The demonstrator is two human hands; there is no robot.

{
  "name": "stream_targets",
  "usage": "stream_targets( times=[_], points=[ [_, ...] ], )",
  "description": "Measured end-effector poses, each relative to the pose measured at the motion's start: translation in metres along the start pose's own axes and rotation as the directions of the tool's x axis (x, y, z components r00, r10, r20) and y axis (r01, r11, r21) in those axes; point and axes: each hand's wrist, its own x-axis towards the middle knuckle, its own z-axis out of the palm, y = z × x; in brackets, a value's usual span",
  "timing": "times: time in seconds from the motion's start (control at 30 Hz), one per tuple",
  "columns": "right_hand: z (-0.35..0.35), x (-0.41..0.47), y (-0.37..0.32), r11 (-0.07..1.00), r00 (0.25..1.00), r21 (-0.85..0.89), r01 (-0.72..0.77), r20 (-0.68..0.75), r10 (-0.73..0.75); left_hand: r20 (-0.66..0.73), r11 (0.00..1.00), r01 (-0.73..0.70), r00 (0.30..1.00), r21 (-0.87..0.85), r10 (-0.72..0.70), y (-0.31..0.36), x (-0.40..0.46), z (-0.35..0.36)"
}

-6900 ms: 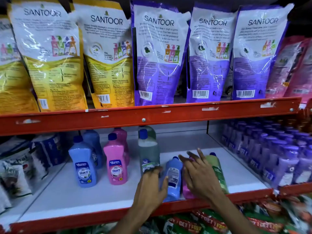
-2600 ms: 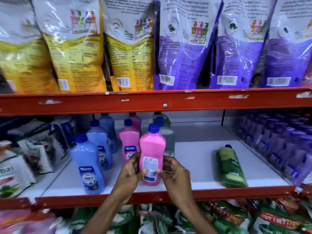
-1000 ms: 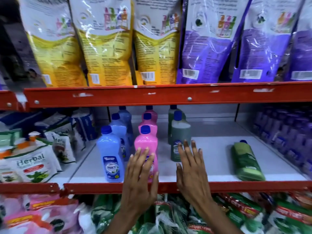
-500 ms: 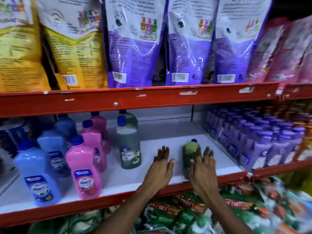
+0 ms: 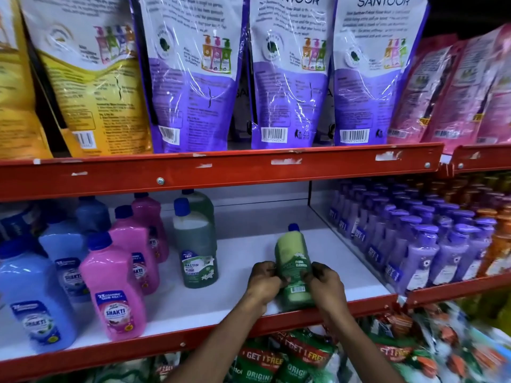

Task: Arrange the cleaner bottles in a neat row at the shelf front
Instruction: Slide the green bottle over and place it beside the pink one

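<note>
Green cleaner bottle [image 5: 293, 261]: lying near the shelf's front edge [image 5: 193, 337], left hand [image 5: 262, 284] and right hand [image 5: 325, 284] closing around it. Blue bottle [image 5: 33, 308] and pink bottle [image 5: 113, 294] already standing in front; dark-green bottle [image 5: 197, 250] waiting behind.

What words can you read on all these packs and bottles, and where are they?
"SANTOOR": purple pouch, top shelf.
"SHAKTI": front pink bottle.
"BACTIN FLOOR CLEANER", "FREE": dark green bottle.
"FLOOR CLEANER": light green bottle held in both hands.
"GET 1 FREE": packs below.
Fine print, barcode numbers: unreadable.
</note>
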Motion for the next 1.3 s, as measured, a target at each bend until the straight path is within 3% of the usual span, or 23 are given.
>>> stream_targets(
  times=[0.13,0.3,0.5,0.7,0.8,0.9,0.97,1.3],
  points=[
    [0.023,-0.024,-0.02,0.935,0.997,0.353,0.045,0.047,-0.066,-0.044,0.978,-0.158,0.987,-0.137,0.153,0.004,-0.034,-0.045],
    [0.073,-0.06,-0.047,0.869,0.967,0.478,0.126,0.135,-0.214,-0.158,0.929,-0.366,0.915,0.056,0.37,-0.005,-0.065,-0.12],
    [0.127,-0.074,-0.062,0.886,0.937,0.398,0.237,0.148,-0.317,-0.284,0.918,-0.325,0.88,0.225,0.381,-0.022,-0.081,-0.163],
    [0.137,-0.063,-0.061,0.924,0.932,0.201,0.326,0.096,-0.35,-0.155,0.863,-0.35,0.891,0.365,0.427,-0.027,-0.089,-0.177],
    [0.132,-0.069,-0.068,0.922,0.921,0.23,0.313,0.163,-0.353,-0.099,0.87,-0.343,0.912,0.354,0.399,-0.03,-0.08,-0.183],
    [0.123,-0.082,-0.064,0.899,0.851,0.286,0.331,0.322,-0.416,-0.099,0.867,-0.346,0.91,0.358,0.404,-0.035,-0.074,-0.186],
    [0.121,-0.081,-0.06,0.903,0.823,0.243,0.355,0.377,-0.425,-0.111,0.858,-0.359,0.899,0.368,0.424,-0.036,-0.074,-0.185],
    [0.128,-0.057,-0.065,0.911,0.828,0.137,0.39,0.381,-0.411,-0.263,0.795,-0.4,0.792,0.457,0.55,-0.038,-0.081,-0.177]
  ],
)
